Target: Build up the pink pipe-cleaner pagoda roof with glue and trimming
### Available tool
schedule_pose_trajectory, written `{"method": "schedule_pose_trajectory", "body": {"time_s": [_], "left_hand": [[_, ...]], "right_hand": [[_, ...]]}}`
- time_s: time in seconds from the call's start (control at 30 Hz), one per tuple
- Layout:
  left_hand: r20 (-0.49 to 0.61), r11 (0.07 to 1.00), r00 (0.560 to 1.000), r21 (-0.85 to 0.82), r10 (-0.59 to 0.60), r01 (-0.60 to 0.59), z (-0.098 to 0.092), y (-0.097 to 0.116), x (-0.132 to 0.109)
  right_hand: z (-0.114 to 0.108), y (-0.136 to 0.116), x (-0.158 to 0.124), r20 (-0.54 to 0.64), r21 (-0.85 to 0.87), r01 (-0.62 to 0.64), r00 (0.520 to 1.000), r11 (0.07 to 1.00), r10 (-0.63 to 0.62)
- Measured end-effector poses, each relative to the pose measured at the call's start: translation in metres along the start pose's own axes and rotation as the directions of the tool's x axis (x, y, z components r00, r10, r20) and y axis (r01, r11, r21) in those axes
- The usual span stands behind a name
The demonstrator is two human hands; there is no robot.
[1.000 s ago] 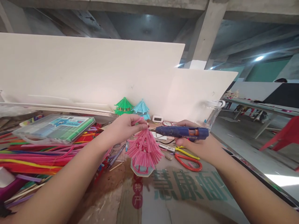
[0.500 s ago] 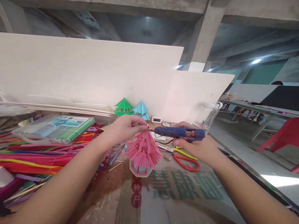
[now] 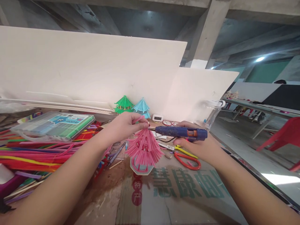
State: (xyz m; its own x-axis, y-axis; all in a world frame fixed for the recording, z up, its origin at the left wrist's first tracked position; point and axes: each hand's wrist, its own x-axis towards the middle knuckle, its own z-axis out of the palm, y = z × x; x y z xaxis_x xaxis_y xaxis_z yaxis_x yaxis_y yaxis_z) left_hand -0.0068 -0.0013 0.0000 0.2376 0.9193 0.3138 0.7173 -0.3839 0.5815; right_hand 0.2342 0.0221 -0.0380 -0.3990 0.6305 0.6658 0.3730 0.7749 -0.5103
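A pink tiered pavilion model (image 3: 145, 147), covered in fuzzy pipe-cleaner strips, stands on a pale octagonal base (image 3: 136, 170) in front of me. At its peak, my left hand (image 3: 127, 126) is closed in a pinch on a short pink pipe cleaner (image 3: 140, 119). My right hand (image 3: 199, 147) is wrapped round a blue glue gun (image 3: 180, 132), whose nozzle points left at the peak, close to my left fingertips. Whether the nozzle touches the model I cannot tell. Below the glue gun lie scissors with red handles (image 3: 187, 161) and a yellow-handled tool (image 3: 186, 152).
Green (image 3: 124, 104) and light-blue (image 3: 142, 107) models stand behind, near a small digital clock (image 3: 157, 117) and white boards (image 3: 93, 68). Left are a plastic case (image 3: 53, 125) and piled pipe cleaners (image 3: 35, 156). A clear jug (image 3: 211, 114) stands back right.
The view has shifted slightly, so the scene sits a little higher. Both hands, the glue gun and the pink model keep nearly the same places relative to each other.
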Motion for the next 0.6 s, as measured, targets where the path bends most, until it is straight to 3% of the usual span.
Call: {"method": "schedule_pose_trajectory", "body": {"time_s": [0.6], "left_hand": [[-0.007,1.0,1.0,0.021,0.021,-0.021,-0.0004,-0.0011,0.0006]], "right_hand": [[-0.004,-0.0051,-0.0002,0.088,0.034,-0.051,0.995,0.998,0.048]]}}
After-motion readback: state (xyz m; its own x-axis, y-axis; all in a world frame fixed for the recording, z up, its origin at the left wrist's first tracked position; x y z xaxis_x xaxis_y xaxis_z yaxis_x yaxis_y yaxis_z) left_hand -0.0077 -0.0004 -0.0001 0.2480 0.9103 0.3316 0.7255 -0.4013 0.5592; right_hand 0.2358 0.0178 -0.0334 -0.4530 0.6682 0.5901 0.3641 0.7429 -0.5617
